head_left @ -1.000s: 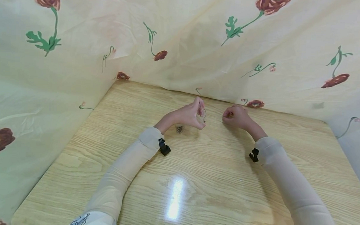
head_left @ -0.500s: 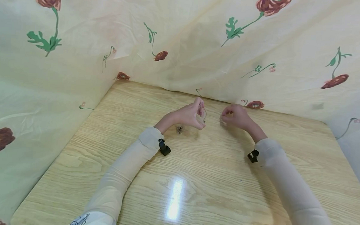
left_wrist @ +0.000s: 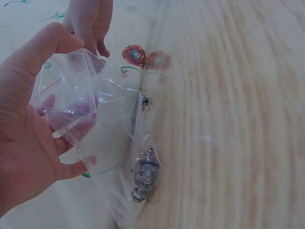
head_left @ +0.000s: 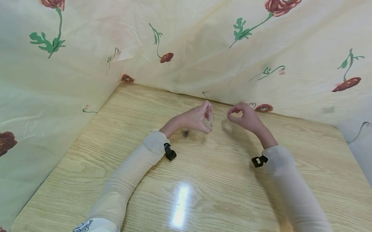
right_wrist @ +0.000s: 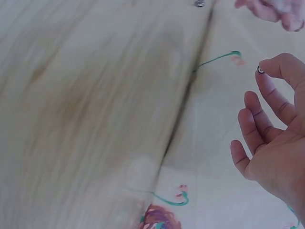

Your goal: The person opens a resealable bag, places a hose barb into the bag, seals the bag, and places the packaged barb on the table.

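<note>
Right wrist view: small ring (right_wrist: 260, 70) pinched between thumb and index fingertips of right hand (right_wrist: 279, 148), at hand's 11 o'clock; other fingers loosely bent. Left wrist view: clear bag (left_wrist: 112, 114) gripped by thumb and curled fingers of left hand (left_wrist: 24, 143), spread at hand's 3 o'clock. Metal parts (left_wrist: 145, 174) gathered at bag's lower corner, at left hand's 4 o'clock. In head view, right hand seen at left hand's 3 o'clock, apart, above wood-grain table (head_left: 220, 185).
</note>
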Tool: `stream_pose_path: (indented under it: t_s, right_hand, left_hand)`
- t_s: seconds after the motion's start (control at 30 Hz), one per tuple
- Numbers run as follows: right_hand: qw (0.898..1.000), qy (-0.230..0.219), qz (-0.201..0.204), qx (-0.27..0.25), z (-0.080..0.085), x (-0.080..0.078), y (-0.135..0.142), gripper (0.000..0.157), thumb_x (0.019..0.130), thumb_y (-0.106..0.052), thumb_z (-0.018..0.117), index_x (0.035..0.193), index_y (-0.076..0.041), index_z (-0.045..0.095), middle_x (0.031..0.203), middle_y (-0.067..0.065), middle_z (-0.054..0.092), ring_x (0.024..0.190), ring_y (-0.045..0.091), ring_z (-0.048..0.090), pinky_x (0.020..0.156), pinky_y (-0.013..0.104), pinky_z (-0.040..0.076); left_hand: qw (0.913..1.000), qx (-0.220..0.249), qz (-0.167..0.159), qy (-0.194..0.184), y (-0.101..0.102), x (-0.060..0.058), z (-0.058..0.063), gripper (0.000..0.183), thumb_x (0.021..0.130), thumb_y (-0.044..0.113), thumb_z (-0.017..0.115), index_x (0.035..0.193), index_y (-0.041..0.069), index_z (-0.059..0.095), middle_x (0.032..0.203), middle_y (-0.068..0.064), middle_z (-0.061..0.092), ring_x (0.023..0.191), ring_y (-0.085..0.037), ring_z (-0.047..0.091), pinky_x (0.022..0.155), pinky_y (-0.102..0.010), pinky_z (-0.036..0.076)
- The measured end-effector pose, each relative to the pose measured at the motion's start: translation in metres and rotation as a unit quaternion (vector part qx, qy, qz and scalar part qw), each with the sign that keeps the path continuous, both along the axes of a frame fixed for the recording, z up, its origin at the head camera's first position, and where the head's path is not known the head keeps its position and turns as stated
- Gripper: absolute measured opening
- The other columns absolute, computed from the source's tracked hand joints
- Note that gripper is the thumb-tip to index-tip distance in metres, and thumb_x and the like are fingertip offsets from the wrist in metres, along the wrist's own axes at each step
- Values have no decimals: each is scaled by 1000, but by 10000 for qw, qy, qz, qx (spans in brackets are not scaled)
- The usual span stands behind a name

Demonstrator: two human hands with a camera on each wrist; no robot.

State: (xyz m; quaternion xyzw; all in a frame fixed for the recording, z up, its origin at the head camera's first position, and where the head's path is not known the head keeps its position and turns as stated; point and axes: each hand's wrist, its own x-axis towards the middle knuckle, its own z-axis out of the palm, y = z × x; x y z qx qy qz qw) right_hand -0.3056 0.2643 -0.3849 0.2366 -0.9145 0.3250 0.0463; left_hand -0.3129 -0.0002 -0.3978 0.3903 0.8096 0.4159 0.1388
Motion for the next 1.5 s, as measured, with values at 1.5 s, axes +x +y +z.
stream_pose_path:
  t_s: [1.5]
  right_hand:
    - [9926, 323, -79, -1169, 25, 24, -33, 10, 88, -2, 73, 98, -1, 73, 108, 13, 64, 106, 21, 52, 95, 33, 37]
  left_hand:
    - [9995, -63, -14, 307, 1, -3, -1, 65, 79, 22, 81, 126, 7, 38, 110, -11, 56, 102, -17, 55, 88, -29, 47]
